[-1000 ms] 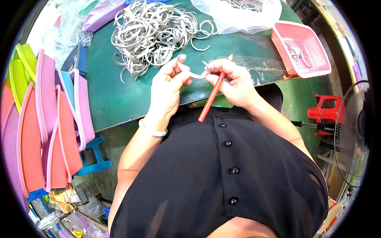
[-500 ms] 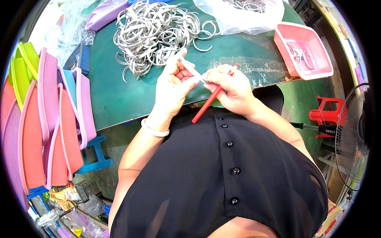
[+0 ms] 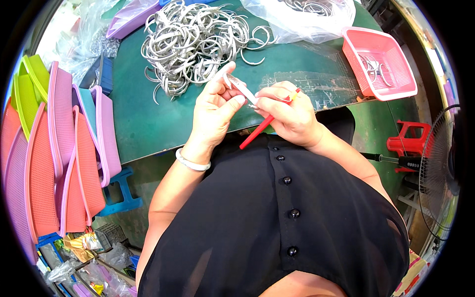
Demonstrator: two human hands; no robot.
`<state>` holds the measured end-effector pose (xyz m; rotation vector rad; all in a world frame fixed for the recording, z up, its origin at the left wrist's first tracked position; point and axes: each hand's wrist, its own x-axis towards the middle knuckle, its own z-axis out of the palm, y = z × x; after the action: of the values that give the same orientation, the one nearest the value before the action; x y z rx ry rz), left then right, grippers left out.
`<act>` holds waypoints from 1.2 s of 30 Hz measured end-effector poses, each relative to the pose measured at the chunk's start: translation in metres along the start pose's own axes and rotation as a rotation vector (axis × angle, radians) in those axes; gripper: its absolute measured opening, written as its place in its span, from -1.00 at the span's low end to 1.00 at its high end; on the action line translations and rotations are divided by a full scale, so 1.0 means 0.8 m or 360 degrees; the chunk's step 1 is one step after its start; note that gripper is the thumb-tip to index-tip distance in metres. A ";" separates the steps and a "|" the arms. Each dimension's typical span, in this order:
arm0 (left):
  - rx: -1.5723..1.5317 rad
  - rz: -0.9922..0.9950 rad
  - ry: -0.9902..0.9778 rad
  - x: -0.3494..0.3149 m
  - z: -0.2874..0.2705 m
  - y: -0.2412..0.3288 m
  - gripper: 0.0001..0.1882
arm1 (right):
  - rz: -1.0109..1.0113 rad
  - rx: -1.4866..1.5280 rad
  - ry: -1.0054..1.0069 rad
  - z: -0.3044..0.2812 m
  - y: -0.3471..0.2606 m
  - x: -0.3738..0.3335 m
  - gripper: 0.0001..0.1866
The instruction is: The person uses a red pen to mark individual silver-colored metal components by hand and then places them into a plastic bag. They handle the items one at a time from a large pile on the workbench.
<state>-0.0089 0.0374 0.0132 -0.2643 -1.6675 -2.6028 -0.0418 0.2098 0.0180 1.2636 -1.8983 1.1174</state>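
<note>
In front of one pile [image 3: 198, 44], left hand [image 3: 210, 111]: fingers pinching one band [image 3: 242, 89]; right hand [image 3: 293, 116]: fingers gripping one stick [image 3: 257, 132].

The curved strip [image 3: 242, 90] between your left grip [image 3: 213, 106] and right grip [image 3: 292, 114] looks like smooth, shiny metal; the red stick [image 3: 257, 132], smooth plastic. Beyond them, the silvery heap [image 3: 193, 44] gleams metallic on the glossy bench [image 3: 136, 116], scuffed past your right grip. Nearer you, your black top [image 3: 237, 213] is matt cloth.
</note>
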 end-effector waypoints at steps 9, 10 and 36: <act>0.0163 -0.0050 0.0116 -0.003 -0.003 0.005 -0.71 | 0.0841 0.0769 -0.0032 -0.008 -0.001 -0.006 -0.86; 0.0126 -0.0114 0.0122 -0.004 -0.003 0.006 -0.75 | 0.1106 0.1060 0.0034 -0.003 0.003 -0.009 -0.89; 0.0028 -0.0088 0.0341 -0.003 0.003 0.021 -0.87 | 0.1329 0.1190 -0.0113 -0.003 0.021 -0.008 -0.86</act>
<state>-0.0041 0.0324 0.0284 0.0607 -1.6452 -2.5471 -0.0547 0.2179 0.0086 0.8070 -2.2071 2.3980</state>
